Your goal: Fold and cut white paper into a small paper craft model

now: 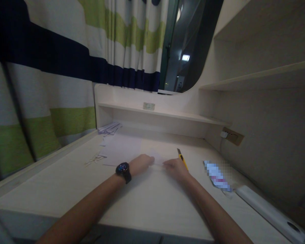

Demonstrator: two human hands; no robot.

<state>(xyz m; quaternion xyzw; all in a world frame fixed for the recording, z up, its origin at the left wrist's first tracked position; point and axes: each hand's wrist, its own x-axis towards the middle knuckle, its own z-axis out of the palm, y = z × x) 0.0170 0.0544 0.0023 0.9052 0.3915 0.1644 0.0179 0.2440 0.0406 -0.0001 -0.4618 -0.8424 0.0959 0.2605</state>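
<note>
Pinching a white paper sheet (156, 159) flat on the desk (66, 183), left hand (141, 163) and right hand (175, 166) close on its near edge; the yellow cutter (182, 158) angles away beyond the right fingers.

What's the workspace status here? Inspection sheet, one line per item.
Surface: pale wooden desk, dimly lit.
Job's things: white paper sheet flat on the desk; a thin paper strip between both hands; yellow utility knife beside the right hand.
Clutter: paper scraps and a stack of strips at far left; blurred packet and white bar-shaped device at right.
Grippers: left hand, watch on wrist, and right hand both pinch the strip.
Cables: nothing seen.
Surroundings: striped curtain, low shelf, wall socket.
</note>
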